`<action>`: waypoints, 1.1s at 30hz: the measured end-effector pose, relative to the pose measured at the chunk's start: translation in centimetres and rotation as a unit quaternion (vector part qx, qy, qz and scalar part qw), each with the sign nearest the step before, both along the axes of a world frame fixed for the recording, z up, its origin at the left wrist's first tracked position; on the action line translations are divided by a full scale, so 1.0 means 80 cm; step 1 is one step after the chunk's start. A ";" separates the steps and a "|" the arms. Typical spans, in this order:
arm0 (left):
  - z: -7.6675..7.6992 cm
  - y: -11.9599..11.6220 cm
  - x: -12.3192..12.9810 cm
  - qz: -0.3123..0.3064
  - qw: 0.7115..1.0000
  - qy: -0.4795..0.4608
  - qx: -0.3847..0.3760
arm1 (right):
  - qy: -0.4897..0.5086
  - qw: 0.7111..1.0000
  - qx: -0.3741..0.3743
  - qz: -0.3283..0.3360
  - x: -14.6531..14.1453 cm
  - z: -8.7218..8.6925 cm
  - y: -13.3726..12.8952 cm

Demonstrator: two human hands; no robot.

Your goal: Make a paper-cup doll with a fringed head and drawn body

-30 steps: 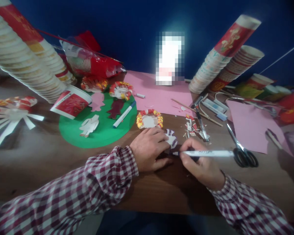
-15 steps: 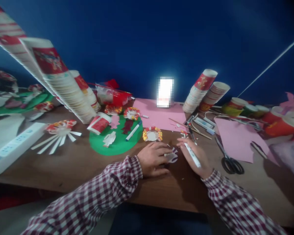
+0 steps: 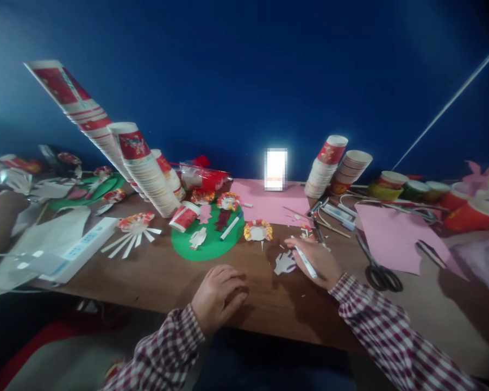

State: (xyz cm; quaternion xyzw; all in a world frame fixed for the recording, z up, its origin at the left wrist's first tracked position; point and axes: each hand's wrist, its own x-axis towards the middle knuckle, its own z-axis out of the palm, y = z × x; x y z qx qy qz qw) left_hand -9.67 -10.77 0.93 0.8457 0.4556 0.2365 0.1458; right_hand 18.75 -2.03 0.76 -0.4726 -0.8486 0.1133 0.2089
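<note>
My right hand is closed around a white marker pen above the wooden table. Just left of its fingers lies a pale lilac paper cutout, flat on the wood. My left hand rests near the table's front edge, palm down, fingers loosely bent and holding nothing, with the thumb apart. Ahead of both hands is a ring-like piece with a yellow and red edge. On a green paper disc lie a blue-capped marker, several small paper cutouts and a tipped paper cup.
Tall leaning stacks of paper cups stand at left, with shorter cup stacks right of centre. Black-handled scissors lie beside pink paper at right. A white box sits at left, and another person's hand shows beyond it.
My left hand has left the lilac cutout, moving left and toward the front edge. The cutout shows more fully. My right hand keeps the marker near it. The camera view has shifted.
</note>
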 end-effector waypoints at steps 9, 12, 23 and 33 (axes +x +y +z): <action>0.000 0.009 0.037 0.018 0.999 0.031 -0.014 | -0.002 0.996 0.012 -0.086 0.024 0.021 -0.074; 0.000 0.015 0.050 0.017 0.999 0.035 -0.016 | 0.003 0.996 0.026 -0.081 0.020 0.016 -0.076; -0.007 0.017 0.071 0.000 0.999 0.052 -0.012 | -0.011 0.999 0.024 -0.036 0.003 0.002 -0.091; -0.004 0.035 0.100 -0.049 0.996 0.078 0.015 | 0.060 0.995 0.053 -0.062 0.015 -0.028 -0.107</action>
